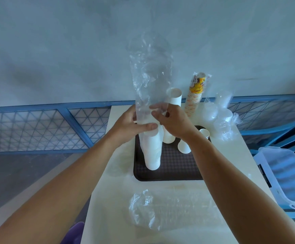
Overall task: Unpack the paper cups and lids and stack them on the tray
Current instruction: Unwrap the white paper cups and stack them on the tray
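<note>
Nearest, a crumpled empty wrapper (153,208) lay on the table (111,205). On the dark tray (178,166) the tall white cup stack (152,152) stood upright, both hands close together at its top: left hand (131,124) wrapped round the clear plastic sleeve (150,71), right hand (175,120) pinching its edge. Best drawn straight up, I'd say, steadying the stack against toppling. Behind, printed cups (196,95) and lids (219,117) sat bagged
</note>
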